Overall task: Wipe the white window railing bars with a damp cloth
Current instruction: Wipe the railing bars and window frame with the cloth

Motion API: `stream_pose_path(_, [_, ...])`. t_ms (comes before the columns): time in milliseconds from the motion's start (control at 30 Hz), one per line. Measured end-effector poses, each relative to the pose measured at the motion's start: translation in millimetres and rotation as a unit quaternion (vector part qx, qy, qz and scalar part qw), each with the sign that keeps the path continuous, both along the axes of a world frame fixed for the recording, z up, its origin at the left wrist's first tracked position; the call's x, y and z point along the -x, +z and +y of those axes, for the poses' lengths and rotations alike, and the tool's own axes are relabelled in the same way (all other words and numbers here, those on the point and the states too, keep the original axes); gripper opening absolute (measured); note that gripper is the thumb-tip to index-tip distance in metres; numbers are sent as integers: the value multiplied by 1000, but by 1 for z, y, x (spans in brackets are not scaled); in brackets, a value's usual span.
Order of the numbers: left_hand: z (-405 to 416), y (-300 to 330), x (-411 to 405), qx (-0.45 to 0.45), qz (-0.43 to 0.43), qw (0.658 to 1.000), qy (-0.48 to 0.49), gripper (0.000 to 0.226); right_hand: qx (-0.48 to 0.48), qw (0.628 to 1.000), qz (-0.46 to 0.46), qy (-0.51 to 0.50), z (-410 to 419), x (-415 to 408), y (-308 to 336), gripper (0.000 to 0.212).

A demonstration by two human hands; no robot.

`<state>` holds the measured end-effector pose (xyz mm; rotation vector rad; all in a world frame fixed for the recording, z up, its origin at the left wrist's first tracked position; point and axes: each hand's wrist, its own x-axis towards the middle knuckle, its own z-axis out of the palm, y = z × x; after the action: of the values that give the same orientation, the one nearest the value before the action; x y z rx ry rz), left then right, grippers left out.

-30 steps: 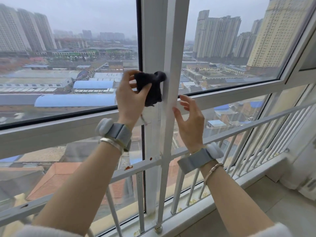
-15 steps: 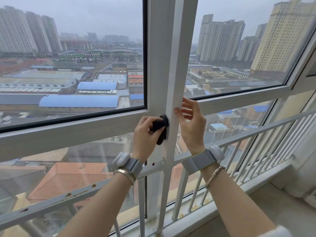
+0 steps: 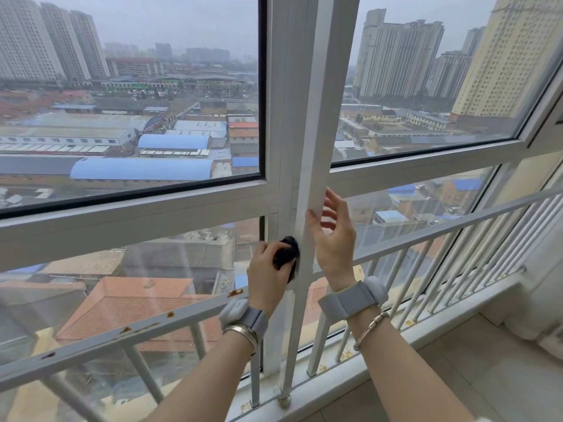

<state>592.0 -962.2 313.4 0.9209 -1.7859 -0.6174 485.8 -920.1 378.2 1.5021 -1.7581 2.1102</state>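
**Wiping the tall white post at the railing**

Gripping a bunched dark cloth (image 3: pixel 286 255), the left hand (image 3: pixel 269 277) presses it against the left face of the tall white vertical post (image 3: pixel 307 239) that rises from the sill (image 3: pixel 350 377) in front of the window frame. Fingers curled round the cloth; cloth sits just above the horizontal top rail (image 3: pixel 128 330). Whether the cloth is damp cannot be told from this view.

Right hand (image 3: pixel 333 239) on the post's other side, fingers spread and loosely extended, thumb tip touching the post's front edge, holding nothing.

Top rail runs left to right across the view, with rust-brown spots on its left stretch. Thin white railing bars (image 3: pixel 451 269) drop from it to the sill, continuing off to the right.

Both wrists carry grey strapped bands (image 3: pixel 350 300); a metal bangle sits below each.

Beyond the glass: blue-roofed sheds (image 3: pixel 143 169), an orange roof, tall apartment blocks (image 3: pixel 399 59) under grey haze.
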Motion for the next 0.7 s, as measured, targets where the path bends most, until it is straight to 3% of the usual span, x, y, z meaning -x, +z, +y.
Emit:
stream_pose_path(133, [-2, 41, 8, 45, 117, 992, -11, 22, -27, 999, -21, 7, 8, 7, -8, 32])
stream_pose_path(200, [2, 44, 13, 83, 129, 988, 4, 19, -40, 998, -32, 24, 14, 8, -15, 25])
stream_pose_path(433, [7, -21, -3, 89, -64, 994, 1, 24, -66, 993, -57, 75, 25, 9, -29, 31])
stream_pose_path(700, [7, -8, -18, 194, -236, 949, -78, 23, -82, 989, -98, 77, 33, -1, -47, 34])
